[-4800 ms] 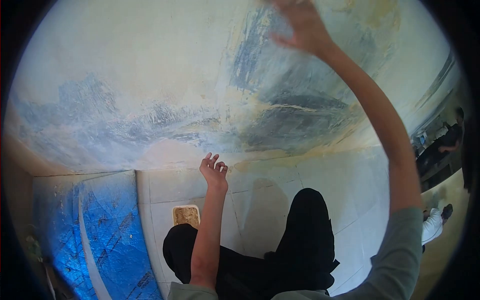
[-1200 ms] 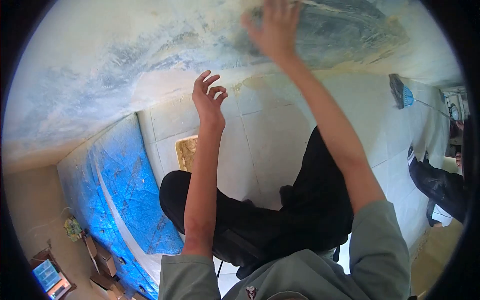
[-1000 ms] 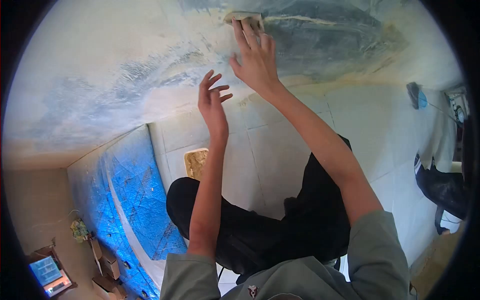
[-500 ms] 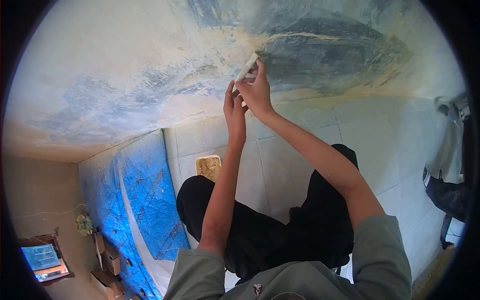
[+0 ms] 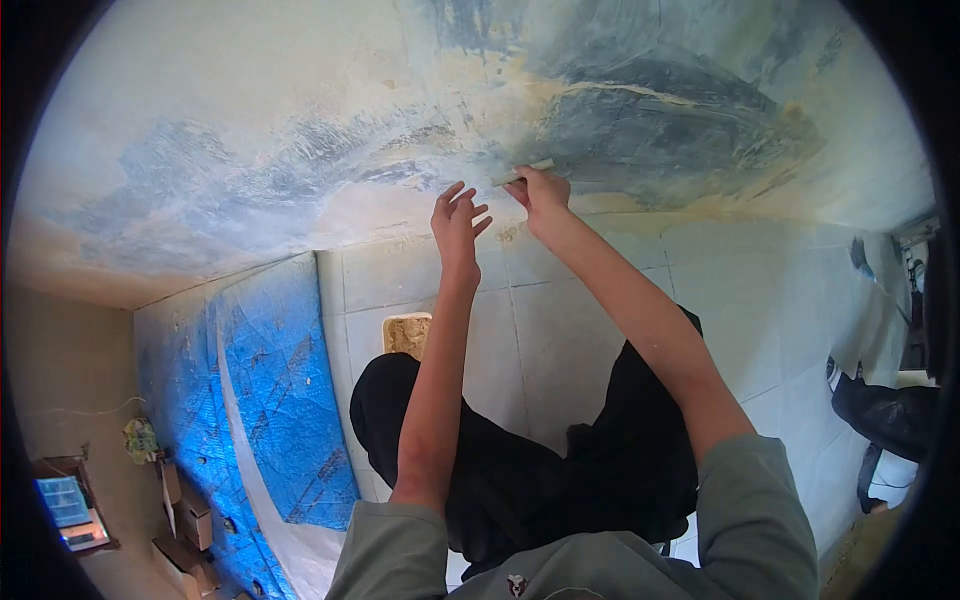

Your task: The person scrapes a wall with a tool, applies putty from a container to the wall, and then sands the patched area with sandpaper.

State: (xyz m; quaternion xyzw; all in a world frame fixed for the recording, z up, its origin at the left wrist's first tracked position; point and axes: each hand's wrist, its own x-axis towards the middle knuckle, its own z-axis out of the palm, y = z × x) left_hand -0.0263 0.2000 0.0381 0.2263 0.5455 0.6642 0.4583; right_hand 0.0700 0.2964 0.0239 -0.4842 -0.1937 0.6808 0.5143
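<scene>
My right hand (image 5: 545,198) is closed around a pale, narrow bar-shaped tool (image 5: 507,179), held nearly level close to the wall (image 5: 640,130). Its exact kind cannot be made out. Just left of it, my left hand (image 5: 457,228) is raised with fingers spread and nothing in them. The wall carries dark grey, patchy smears on the right and lighter grey streaks on the left, with cream-coloured areas between. A pale tub (image 5: 407,318) of tan, grainy material stands on the floor beyond my left knee.
Large pale tiles (image 5: 590,290) cover the floor along the wall. A blue sheet (image 5: 280,370) lies to the left, with cardboard boxes (image 5: 185,510) beside it. On the right are a black bag-like item (image 5: 880,410) and a hanging whitish sheet (image 5: 870,300).
My hands have drawn apart; the left has let go of the tool. My right hand has lowered and moved right, turning the tool from steep to nearly level.
</scene>
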